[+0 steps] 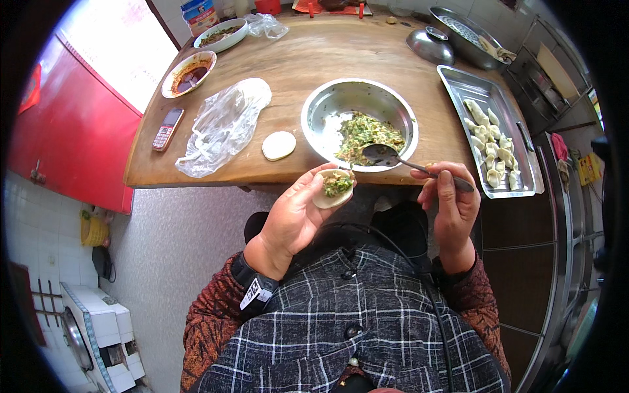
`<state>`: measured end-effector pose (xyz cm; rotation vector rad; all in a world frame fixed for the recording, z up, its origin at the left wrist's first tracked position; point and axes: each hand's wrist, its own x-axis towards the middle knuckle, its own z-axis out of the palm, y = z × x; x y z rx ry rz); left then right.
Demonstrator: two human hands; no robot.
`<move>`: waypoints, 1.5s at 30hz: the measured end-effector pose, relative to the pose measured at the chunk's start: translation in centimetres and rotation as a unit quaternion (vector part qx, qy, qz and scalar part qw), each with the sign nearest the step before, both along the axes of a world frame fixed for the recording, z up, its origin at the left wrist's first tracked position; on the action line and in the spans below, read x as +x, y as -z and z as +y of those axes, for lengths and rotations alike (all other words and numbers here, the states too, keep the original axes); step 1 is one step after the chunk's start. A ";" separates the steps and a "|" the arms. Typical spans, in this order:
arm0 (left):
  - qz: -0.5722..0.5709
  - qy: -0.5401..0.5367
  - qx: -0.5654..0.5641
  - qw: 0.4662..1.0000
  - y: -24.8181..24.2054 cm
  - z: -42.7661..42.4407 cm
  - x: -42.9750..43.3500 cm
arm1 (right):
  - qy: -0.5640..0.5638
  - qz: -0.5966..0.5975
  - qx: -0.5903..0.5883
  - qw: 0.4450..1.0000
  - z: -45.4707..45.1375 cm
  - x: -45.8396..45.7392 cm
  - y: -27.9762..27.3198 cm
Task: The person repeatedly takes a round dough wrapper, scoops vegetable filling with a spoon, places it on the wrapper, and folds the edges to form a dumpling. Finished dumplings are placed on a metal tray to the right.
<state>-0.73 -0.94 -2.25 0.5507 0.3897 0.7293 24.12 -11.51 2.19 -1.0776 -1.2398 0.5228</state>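
My left hand holds a round dough wrapper with green and tan chopped filling on it, just in front of the table edge. In my right hand is the handle of a metal spoon, whose bowl lies over the near side of a steel mixing bowl. Chopped filling covers part of that bowl's bottom. Left of it, a small stack of dough wrappers lies on the wooden table. Several folded dumplings rest in a rectangular steel tray on the right.
A clear plastic bag and a keypad phone lie at the left. Behind them are a bowl of dark red sauce and a white dish of food. A metal lid and a large steel pan stand at the back right.
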 end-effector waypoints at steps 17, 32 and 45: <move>-0.022 0.014 -0.010 1.000 0.9 1.9 2.0 | 0.050 0.062 -0.077 0.994 4.9 1.2 2.7; -0.102 -0.005 -0.023 0.995 0.8 0.0 1.9 | -0.024 -0.141 -0.143 0.979 1.8 -0.9 3.4; -0.088 -0.018 -0.009 0.996 0.9 -1.0 2.5 | 0.021 -0.492 -0.026 0.870 1.7 -4.1 0.9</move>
